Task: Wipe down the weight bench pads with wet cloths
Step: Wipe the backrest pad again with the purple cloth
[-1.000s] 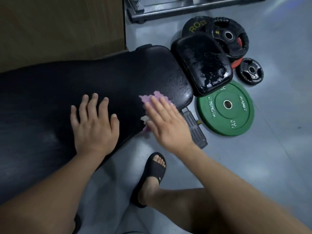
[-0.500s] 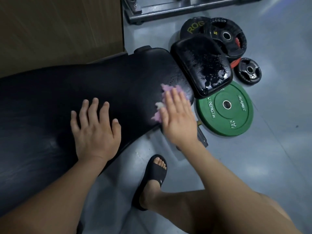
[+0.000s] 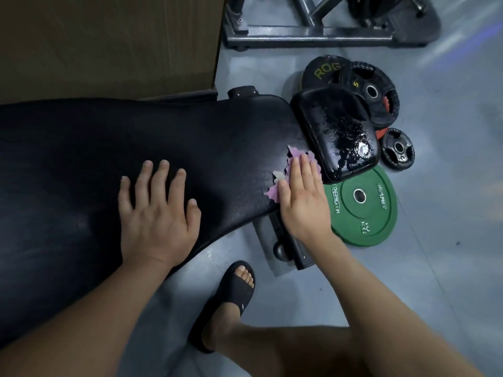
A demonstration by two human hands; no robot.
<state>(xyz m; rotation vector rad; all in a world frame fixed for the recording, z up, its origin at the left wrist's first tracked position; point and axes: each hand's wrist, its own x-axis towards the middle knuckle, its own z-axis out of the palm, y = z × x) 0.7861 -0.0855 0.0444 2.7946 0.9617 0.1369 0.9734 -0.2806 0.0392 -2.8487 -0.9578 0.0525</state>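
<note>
Cloth point(image 3: 273, 192) nearer small pad point(image 3: 334, 126)

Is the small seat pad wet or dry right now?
Wet, at least partly: the small seat pad glistens with droplets and shiny patches across much of its surface.

Grey floor point(image 3: 449, 240). Green bumper plate point(image 3: 353, 221) lies flat, white lettering. Behind it a small black plate point(image 3: 392, 156), a red plate edge point(image 3: 379, 133), a black plate marked 5 point(image 3: 356, 77) overlapping a black "ROG" plate point(image 3: 321, 70). Dark metal frame point(image 3: 313, 36) at top. Brown panel point(image 3: 109, 42) top left. Black slide sandal point(image 3: 231, 300) on a foot.
</note>
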